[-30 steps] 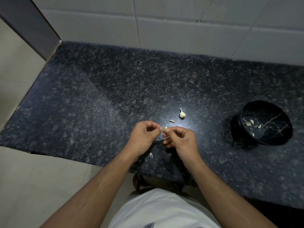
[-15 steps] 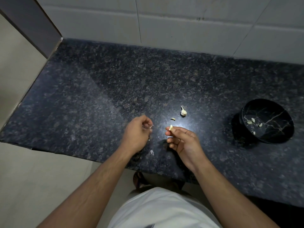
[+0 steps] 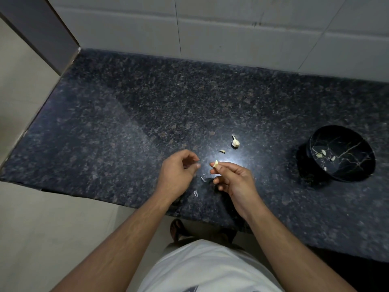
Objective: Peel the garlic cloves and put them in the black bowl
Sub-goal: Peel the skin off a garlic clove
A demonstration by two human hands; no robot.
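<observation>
Black bowl (image 3: 315,144) on the right already has a few peeled cloves in it. Right hand (image 3: 233,182) pinches a bare-looking clove (image 3: 215,163) at its fingertips, so that probably goes in next. Left hand (image 3: 179,173) hangs loosely curled, apparently empty. One unpeeled clove (image 3: 235,141) waits on the granite counter (image 3: 105,123), scraps of skin (image 3: 196,193) nearby.

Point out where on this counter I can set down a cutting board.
Bare: the counter's left half, from the wall to the left hand. Also the stretch between the unpeeled clove and black bowl. Crowded: around the hands, with skin scraps.
</observation>
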